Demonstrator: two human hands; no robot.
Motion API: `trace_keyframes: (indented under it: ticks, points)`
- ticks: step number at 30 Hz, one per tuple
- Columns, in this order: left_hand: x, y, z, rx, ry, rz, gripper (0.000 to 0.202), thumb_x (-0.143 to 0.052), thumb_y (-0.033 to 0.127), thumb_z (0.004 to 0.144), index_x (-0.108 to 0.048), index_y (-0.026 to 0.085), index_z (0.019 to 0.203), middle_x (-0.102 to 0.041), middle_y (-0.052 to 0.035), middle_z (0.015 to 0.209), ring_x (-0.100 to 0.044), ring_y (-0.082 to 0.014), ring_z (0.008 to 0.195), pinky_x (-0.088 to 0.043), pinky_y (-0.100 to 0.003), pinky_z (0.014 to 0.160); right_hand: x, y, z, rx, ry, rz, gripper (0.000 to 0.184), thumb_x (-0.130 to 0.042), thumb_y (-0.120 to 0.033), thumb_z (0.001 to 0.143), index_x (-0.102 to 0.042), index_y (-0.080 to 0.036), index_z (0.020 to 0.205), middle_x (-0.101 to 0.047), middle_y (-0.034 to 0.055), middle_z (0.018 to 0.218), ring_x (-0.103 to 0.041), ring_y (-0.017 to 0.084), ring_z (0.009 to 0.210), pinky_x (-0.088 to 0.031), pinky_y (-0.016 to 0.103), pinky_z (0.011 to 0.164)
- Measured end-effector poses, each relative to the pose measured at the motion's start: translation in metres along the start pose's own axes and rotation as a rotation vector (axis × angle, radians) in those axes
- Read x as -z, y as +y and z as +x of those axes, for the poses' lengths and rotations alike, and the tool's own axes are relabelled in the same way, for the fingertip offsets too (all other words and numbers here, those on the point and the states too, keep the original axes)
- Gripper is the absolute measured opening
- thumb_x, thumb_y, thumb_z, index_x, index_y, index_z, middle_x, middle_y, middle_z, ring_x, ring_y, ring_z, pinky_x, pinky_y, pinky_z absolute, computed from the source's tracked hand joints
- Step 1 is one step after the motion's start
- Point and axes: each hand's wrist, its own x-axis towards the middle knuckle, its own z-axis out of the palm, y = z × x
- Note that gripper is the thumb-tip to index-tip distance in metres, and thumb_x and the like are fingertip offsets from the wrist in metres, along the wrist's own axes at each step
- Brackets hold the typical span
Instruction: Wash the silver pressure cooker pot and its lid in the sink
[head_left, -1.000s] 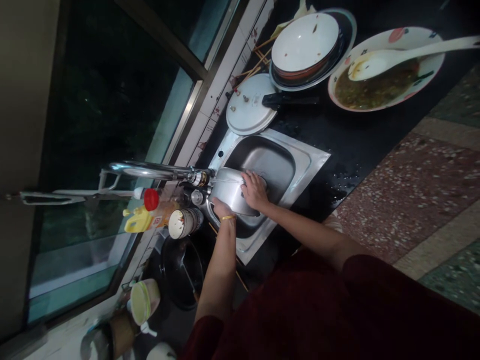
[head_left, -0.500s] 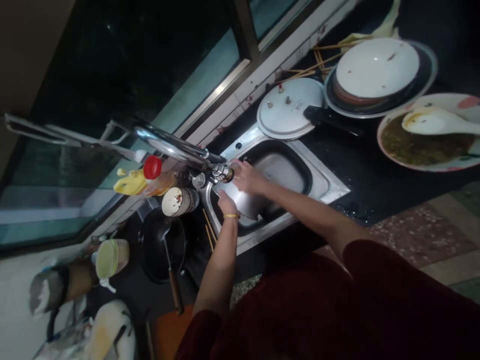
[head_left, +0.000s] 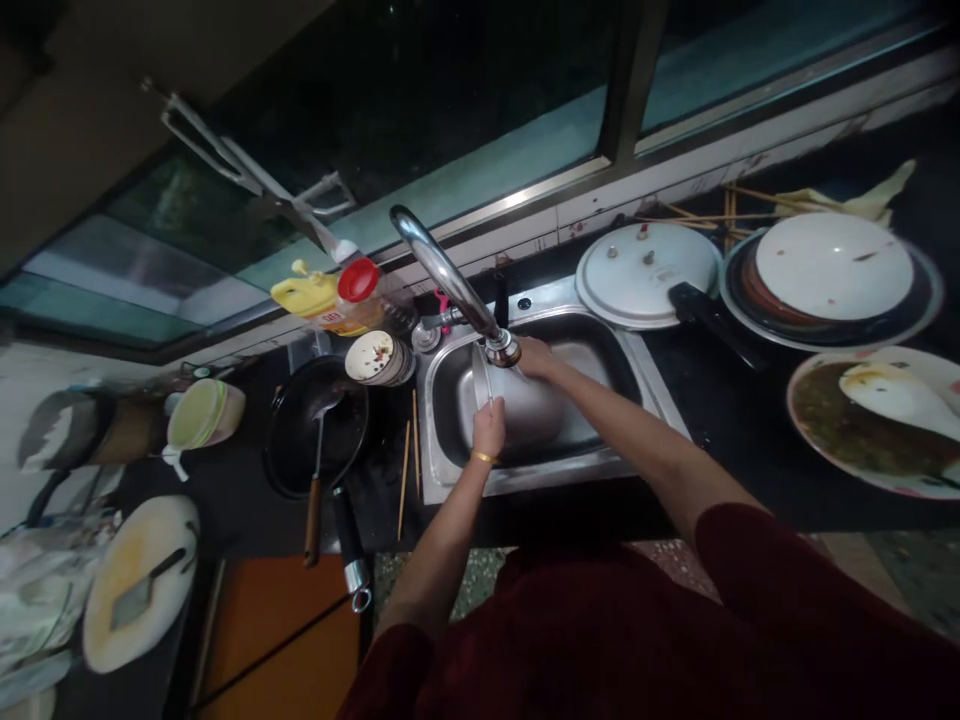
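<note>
Pot (head_left: 536, 412): bare metal, inside the sink (head_left: 664, 395), tipped over so that its rim faces left; underside contact not readable from my end. The head of the curved faucet (head_left: 442, 265) stands directly over it in my view and covers part of its far side.

Left hand (head_left: 489, 430): I read the fingers as closed over the near part of the pot's rim, thumb uppermost. Yellow band (head_left: 484, 457) at the wrist.

Right hand (head_left: 535, 360): at the far side of the pot, partly behind the faucet head. I cannot tell how far open it is or whether it grips or merely rests there; fingertips hidden from me.

Right of sink, far side: I log a round pale lid (head_left: 637, 265) with a black handle, just beside a stack of dishes topped by a white bowl (head_left: 832, 265). Nearer, a wide bowl (head_left: 926, 365) of brownish liquid, white ladle (head_left: 885, 395) in it.

Left of sink: two chopsticks (head_left: 405, 470) lying roughly parallel; a small bowl stack (head_left: 375, 360) with scraps in the top one; a black wok (head_left: 286, 440) with a wooden-handled spatula (head_left: 315, 500) leaning across its near edge.
</note>
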Motion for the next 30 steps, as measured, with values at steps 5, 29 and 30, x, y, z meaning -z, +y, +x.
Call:
trace_keyframes:
  ticks: [5, 29, 30]
  points:
    - [-0.005, -0.006, -0.013, -0.027, -0.078, -0.081, 0.034, -0.052, 0.021, 0.090, -0.053, 0.019, 0.055, -0.048, 0.0019, 0.054, -0.052, -0.0129, 0.065, -0.044, -0.021, 0.077, -0.053, -0.012, -0.108, 0.132, 0.239, -0.069, 0.054, -0.036, -0.026, 0.093, -0.038, -0.007, 0.143, -0.036, 0.0165, 0.150, -0.028, 0.029, 0.141, -0.020, 0.051, 0.114]
    - [0.001, -0.003, 0.000, -0.001, 0.053, 0.003, 0.043, -0.049, 0.017, 0.091, -0.045, 0.019, 0.048, -0.039, 0.0042, 0.050, -0.043, -0.0110, 0.057, -0.039, -0.020, 0.067, -0.034, 0.050, -0.067, -0.226, 0.297, 0.231, 0.048, -0.036, -0.019, 0.087, -0.055, -0.010, 0.131, -0.052, 0.0145, 0.139, -0.045, 0.026, 0.131, -0.034, 0.042, 0.109]
    - [0.003, -0.006, -0.001, 0.002, 0.035, 0.010, 0.045, -0.050, 0.016, 0.091, -0.042, 0.019, 0.046, -0.038, 0.0042, 0.049, -0.044, -0.0108, 0.057, -0.040, -0.020, 0.068, -0.026, 0.064, -0.052, -0.284, 0.241, 0.323, 0.047, -0.036, -0.019, 0.087, -0.058, -0.011, 0.127, -0.057, 0.0141, 0.133, -0.051, 0.025, 0.125, -0.039, 0.040, 0.104]
